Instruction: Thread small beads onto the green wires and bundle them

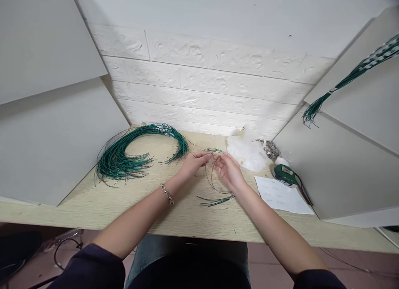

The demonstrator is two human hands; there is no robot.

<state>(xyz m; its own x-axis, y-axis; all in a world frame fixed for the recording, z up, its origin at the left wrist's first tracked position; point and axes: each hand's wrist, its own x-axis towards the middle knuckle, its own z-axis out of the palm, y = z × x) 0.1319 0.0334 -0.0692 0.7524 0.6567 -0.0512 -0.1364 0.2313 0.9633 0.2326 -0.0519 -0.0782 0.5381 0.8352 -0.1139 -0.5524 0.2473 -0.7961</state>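
My left hand point(193, 163) and my right hand point(227, 171) meet over the middle of the wooden desk point(124, 206). Both pinch a thin loop of green wires point(213, 181) between fingertips; the loop hangs down to the desk and its ends fan out toward me. A metal bracelet is on my left wrist. A large curved bundle of green wires point(137, 147) lies on the desk to the left of my hands.
A white plastic bag point(246, 151) with small metal parts point(270, 148) lies right of my hands. A green tool point(285, 174) with a black cord and a sheet of paper point(282, 195) sit further right. Another wire bundle point(349, 79) hangs on the right panel. Grey panels flank the desk.
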